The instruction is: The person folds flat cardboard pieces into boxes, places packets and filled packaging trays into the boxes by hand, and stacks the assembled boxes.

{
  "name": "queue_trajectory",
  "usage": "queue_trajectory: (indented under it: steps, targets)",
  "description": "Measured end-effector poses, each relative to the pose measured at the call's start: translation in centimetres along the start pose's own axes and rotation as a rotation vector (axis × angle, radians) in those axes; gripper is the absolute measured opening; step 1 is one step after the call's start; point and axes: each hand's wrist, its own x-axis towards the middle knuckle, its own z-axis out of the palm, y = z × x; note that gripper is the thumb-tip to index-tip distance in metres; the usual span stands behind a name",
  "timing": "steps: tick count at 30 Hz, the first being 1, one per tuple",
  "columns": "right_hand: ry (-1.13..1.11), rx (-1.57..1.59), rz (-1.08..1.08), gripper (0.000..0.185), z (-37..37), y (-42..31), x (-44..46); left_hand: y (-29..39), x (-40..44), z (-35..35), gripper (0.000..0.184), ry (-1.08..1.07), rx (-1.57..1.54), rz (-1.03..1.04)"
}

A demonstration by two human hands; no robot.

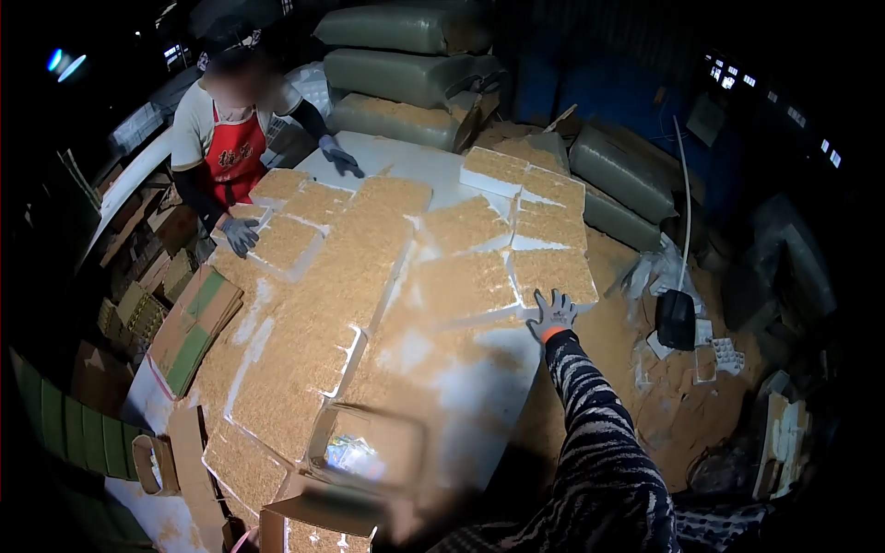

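My right hand point(553, 315), in a grey glove with an orange cuff, rests with spread fingers on the near edge of a white tray point(551, 275) filled with tan, crumbly material. More filled trays point(546, 223) adjoin it toward the far side. To its left, other tan-covered trays point(461, 284) lie on the white table point(493, 359), with pale gaps between them. An open cardboard box point(406, 433) holding small coloured packets stands near the table's near side. My left hand does not show.
A person in a red apron point(241, 152) stands at the far left, gloved hands at the trays. Stacked sacks point(396, 78) rise behind the table. A black shovel point(675, 320) stands at the right. Flattened cardboard point(192, 327) lies on the left edge.
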Motion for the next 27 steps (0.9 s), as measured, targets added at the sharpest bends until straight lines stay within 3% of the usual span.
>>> queue_trajectory:
  steps: [2, 9, 13, 16, 17, 18, 19, 21, 23, 25, 26, 27]
  targets:
    - [0.147, -0.037, -0.04, 0.067, 0.6, 0.2, 0.2, -0.1, -0.3, -0.1, 0.073, 0.003, -0.016, -0.039]
    - [0.117, 0.091, -0.295, 0.053, 3.6, -5.9, 1.2, -2.7, -1.2, -2.5, 0.066, 0.074, -0.114, -0.124]
    - [0.137, 0.102, -0.342, 0.057, 3.8, -7.4, 0.6, -6.8, -1.9, -2.8, 0.062, 0.138, -0.237, -0.156]
    - [-0.067, 0.028, -0.367, 0.074, -1.2, -8.8, -1.6, -12.7, -2.1, -1.8, 0.059, 0.204, -0.373, -0.182]
    - [0.096, 0.045, -0.424, 0.073, -1.9, -10.2, -3.6, -13.7, -2.1, -1.4, 0.045, 0.315, -0.373, -0.276]
    - [0.207, 0.091, -0.507, 0.072, -2.9, -12.1, -6.3, -11.5, -4.6, -3.2, 0.04, 0.361, -0.29, -0.205]
    - [0.332, 0.141, -0.582, 0.071, -3.9, -14.3, -8.7, -13.3, -4.0, -2.3, 0.037, 0.456, -0.464, -0.118]
    - [0.171, 0.583, -0.911, 0.056, -4.2, -18.6, -14.8, -13.3, -5.7, -3.5, 0.041, 0.507, -0.59, -0.054]
    - [-0.196, 0.606, -1.114, 0.045, -4.0, -22.2, -21.6, -13.1, -7.3, -4.3, 0.037, 0.539, -0.878, -0.089]
    - [-0.308, 0.62, -1.277, 0.041, -0.2, -25.6, -24.8, -11.9, -9.4, -6.3, 0.034, 0.622, -0.896, -0.017]
    - [-0.351, 0.621, -1.341, 0.039, 2.0, -27.1, -26.0, -10.3, -10.5, -7.1, 0.033, 0.633, -1.006, -0.081]
    - [-0.312, 0.643, -1.333, 0.033, 3.9, -28.6, -26.9, -12.0, -10.7, -6.6, 0.032, 0.667, -0.997, -0.059]
